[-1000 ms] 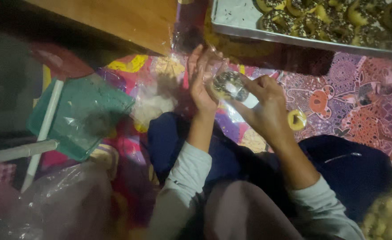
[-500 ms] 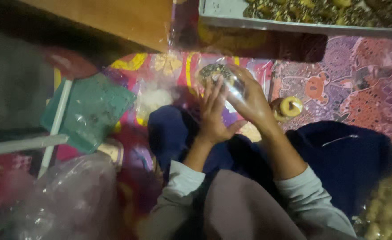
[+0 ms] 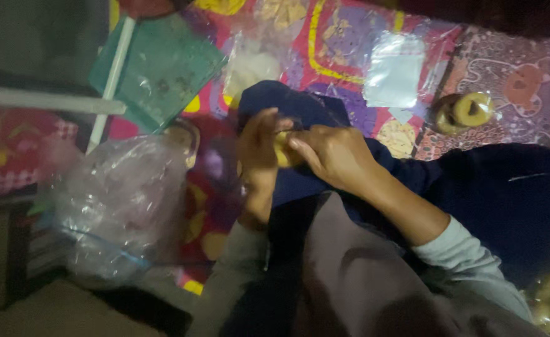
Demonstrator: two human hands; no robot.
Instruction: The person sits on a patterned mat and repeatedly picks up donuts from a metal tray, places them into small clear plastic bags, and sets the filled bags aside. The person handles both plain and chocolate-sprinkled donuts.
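Both hands meet over the lap: the left hand [image 3: 259,156] and the right hand [image 3: 334,156] each close their grip on a small yellow piece [image 3: 282,153] between them, fingers pinching it from both sides, probably to steady it, though blur hides what it is. A flat clear packet [image 3: 394,70] lies on the patterned mat [image 3: 537,81] beside a yellow ring [image 3: 471,109], and a crumpled clear plastic bag [image 3: 122,206] sits at the left.
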